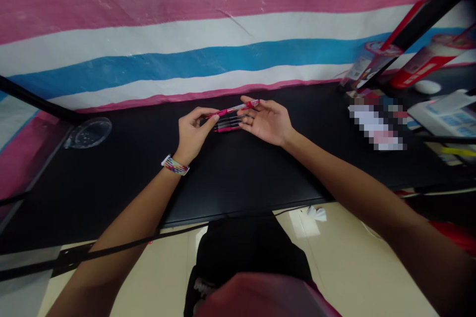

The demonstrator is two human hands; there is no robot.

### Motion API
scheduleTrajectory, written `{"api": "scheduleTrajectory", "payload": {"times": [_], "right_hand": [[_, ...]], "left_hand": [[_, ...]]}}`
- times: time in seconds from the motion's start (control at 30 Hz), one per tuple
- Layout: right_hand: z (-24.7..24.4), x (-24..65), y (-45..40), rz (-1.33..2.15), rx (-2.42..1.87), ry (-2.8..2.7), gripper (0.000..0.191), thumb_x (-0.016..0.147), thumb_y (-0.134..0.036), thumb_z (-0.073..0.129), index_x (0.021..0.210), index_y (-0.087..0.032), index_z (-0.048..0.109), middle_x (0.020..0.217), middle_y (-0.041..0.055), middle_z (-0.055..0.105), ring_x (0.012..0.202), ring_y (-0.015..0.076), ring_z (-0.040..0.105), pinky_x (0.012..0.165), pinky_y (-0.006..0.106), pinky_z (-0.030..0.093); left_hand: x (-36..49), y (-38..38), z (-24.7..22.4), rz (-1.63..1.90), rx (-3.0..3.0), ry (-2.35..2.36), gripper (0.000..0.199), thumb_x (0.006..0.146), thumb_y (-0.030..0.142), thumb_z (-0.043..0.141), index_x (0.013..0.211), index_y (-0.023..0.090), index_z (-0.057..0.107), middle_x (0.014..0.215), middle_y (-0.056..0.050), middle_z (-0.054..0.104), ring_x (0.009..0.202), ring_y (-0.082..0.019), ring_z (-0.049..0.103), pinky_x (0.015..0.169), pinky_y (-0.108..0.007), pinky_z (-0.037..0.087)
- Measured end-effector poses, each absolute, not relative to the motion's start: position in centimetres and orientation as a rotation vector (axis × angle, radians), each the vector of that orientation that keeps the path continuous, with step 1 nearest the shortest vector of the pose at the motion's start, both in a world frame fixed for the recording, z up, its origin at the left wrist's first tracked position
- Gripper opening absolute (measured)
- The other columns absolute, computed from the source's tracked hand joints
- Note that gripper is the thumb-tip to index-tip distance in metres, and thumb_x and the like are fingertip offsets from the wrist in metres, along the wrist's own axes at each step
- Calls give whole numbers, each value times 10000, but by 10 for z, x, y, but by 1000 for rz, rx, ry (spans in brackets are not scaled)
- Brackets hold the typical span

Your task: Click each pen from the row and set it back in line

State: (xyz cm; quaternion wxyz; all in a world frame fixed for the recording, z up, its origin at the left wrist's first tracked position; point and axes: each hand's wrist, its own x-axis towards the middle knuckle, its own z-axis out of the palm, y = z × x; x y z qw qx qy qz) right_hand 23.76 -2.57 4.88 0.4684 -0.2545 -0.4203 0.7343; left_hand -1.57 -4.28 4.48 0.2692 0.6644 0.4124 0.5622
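Observation:
A pink pen with a clear barrel (237, 108) is held level above the black table (238, 173). My left hand (195, 131), with a patterned band at the wrist, pinches its left end between thumb and fingers. At its right end, my right hand (269, 119) has the palm turned up, with thumb and index finger closed on the pen and the other fingers loosely spread. Just below the held pen, several dark pens with pink parts (227, 125) lie side by side, partly hidden by the fingers of both hands.
A clear round lid (90, 132) lies at the table's left. Back right are a cup with a red straw (368, 64), a red cup (427, 62), a white rounded object (427, 87) and a blurred-out item (377, 126). A striped sheet (208, 64) hangs behind.

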Motion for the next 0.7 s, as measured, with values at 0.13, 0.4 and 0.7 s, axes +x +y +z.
{"api": "scheduleTrajectory", "payload": {"times": [0.13,0.4,0.7], "right_hand": [[48,237,-26,1769,-642,-1068,469,888,-598,720,1224,-283,809,1137,90,845,988,265,771,1003,491,631],[49,238,-27,1827,-601,-1018,480,881,-575,743,1254,-281,811,1152,78,857,971,257,764,1039,484,633],[50,238,-23,1916,-543,-918,430,896,-518,736,1227,-256,819,1118,77,861,937,233,758,999,421,640]], "left_hand": [[-16,-42,44,1518,1796,1100,247,962,480,886,1060,253,876,1085,-69,868,1038,-237,811,998,-417,642],[-16,-43,45,1523,1786,1101,221,963,453,886,1057,253,882,1090,-68,874,1035,-235,813,994,-410,642],[-17,-39,43,1524,1780,1107,262,961,480,888,1066,240,877,1080,-74,866,1032,-234,808,994,-401,639]]}}
